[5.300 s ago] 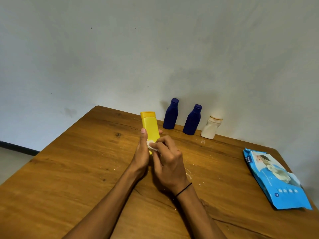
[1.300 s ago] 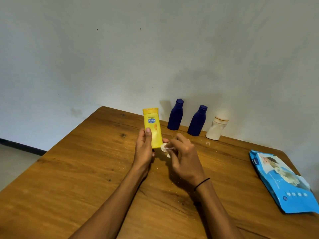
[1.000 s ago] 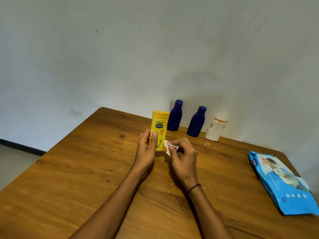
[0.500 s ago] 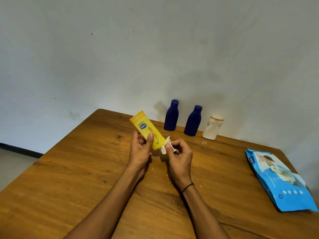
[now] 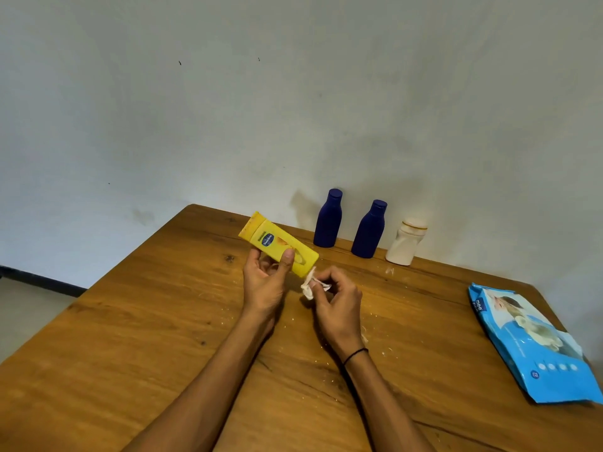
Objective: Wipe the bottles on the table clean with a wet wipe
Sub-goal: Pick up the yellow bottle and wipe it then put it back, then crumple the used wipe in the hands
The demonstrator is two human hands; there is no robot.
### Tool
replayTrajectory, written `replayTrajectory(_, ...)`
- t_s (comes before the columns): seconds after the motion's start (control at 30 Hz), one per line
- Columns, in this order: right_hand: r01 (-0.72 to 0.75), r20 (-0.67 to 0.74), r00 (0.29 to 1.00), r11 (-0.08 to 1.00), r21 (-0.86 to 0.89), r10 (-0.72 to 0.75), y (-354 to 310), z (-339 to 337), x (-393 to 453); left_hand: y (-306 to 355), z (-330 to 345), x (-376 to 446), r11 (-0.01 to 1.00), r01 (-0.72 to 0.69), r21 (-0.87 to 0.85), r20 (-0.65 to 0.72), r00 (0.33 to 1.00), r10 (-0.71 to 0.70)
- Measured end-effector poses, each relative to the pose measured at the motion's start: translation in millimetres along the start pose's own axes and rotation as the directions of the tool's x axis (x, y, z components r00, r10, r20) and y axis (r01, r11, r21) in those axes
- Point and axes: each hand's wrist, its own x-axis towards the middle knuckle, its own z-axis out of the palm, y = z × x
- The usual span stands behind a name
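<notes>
The brown wooden table (image 5: 130, 337) fills the lower part of the view, with little white crumbs dotted near the middle. Above it, the left hand (image 5: 262, 282) holds a flat yellow plastic bottle with a blue label (image 5: 277, 243). The thumb lies across the front and the fingers curl behind it. The bottle is off the table and tipped, with its cap end up and to the left and its bottom end down and to the right.

Right at that bottom end is a small crumpled white wet wipe (image 5: 310, 283). The right hand (image 5: 337, 305) pinches it between thumb and fingertips. The wipe looks like it just touches the bottle's corner.

Behind the hands, by the wall, stand two dark blue plastic bottles (image 5: 328, 220) (image 5: 368, 231) and a short white plastic bottle (image 5: 404, 244), all upright and near each other. They likely need wiping too.

Far right, a blue soft pack of wipes (image 5: 535, 344) lies flat on the table.

What could go wrong? The yellow bottle is held only by one hand, so a hard rub could make it slip and drop. The wipe is tiny and balled up, so it may miss spots or shed more bits.
</notes>
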Motion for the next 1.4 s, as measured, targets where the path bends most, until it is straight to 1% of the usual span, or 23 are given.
replayTrajectory(0.07,-0.056,-0.090,0.994,0.997,0.054,0.060,-0.5,-3.7,1.5,1.3,-5.8,5.5,0.993,-0.061,0.106,0.018,0.998,0.059)
replayTrajectory(0.13,-0.063,-0.149,0.986,0.995,0.082,0.075,-1.7,-7.5,2.6,5.3,-11.8,14.6,0.977,-0.074,0.202,0.023,0.997,0.071)
replayTrajectory(0.2,-0.060,-0.150,0.986,0.994,0.095,0.074,-0.2,-7.9,4.1,9.1,-18.8,31.6,0.942,-0.097,0.321,0.037,0.995,0.089)
replayTrajectory(0.27,-0.054,-0.121,0.990,0.992,0.112,0.067,1.8,-6.6,3.9,12.8,-25.4,53.5,0.881,-0.130,0.454,0.070,0.991,0.110)
replayTrajectory(0.3,-0.051,-0.111,0.992,0.991,0.121,0.065,1.7,-6.0,3.9,15.1,-27.4,64.4,0.861,-0.141,0.489,0.090,0.990,0.111)
replayTrajectory(0.37,-0.049,-0.108,0.992,0.988,0.145,0.065,1.4,-5.7,4.8,16.5,-28.3,83.8,0.862,-0.133,0.489,0.119,0.989,0.085)
replayTrajectory(0.47,-0.065,-0.110,0.990,0.981,0.181,0.086,1.5,-4.0,6.7,12.9,-18.4,103.7,0.889,-0.065,0.454,0.141,0.990,0.001)
replayTrajectory(0.57,-0.075,-0.103,0.990,0.978,0.195,0.097,3.5,-4.0,8.2,6.8,-5.5,119.2,0.821,-0.096,0.563,0.164,0.986,0.003)
replayTrajectory(0.67,-0.083,-0.114,0.988,0.978,0.193,0.107,5.7,-4.6,9.5,1.9,1.6,134.0,0.701,-0.182,0.689,0.229,0.973,0.026)
replayTrajectory(0.8,-0.122,-0.118,0.982,0.968,0.218,0.150,13.1,-1.8,12.8,-4.8,7.4,147.9,0.615,-0.229,0.754,0.309,0.951,-0.024)
replayTrajectory(0.97,-0.188,-0.074,0.974,0.948,0.257,0.213,18.0,0.5,14.5,-15.2,7.5,156.8,0.586,-0.211,0.782,0.323,0.942,-0.092)
replayTrajectory(1.17,-0.192,-0.083,0.972,0.947,0.259,0.220,19.7,0.5,15.4,-17.8,5.5,164.6,0.517,-0.224,0.826,0.329,0.937,-0.120)
replayTrajectory(1.23,-0.192,-0.084,0.972,0.946,0.261,0.220,19.9,0.2,15.4,-16.0,4.6,164.6,0.512,-0.218,0.831,0.325,0.937,-0.129)
replayTrajectory(1.33,-0.190,-0.084,0.972,0.947,0.261,0.219,19.6,0.0,15.1,-12.8,-1.3,160.4,0.554,-0.184,0.812,0.303,0.944,-0.131)
replayTrajectory(1.4,-0.191,-0.080,0.973,0.948,0.253,0.217,18.6,0.1,15.0,-9.2,-9.1,153.9,0.585,-0.150,0.797,0.251,0.963,-0.097)
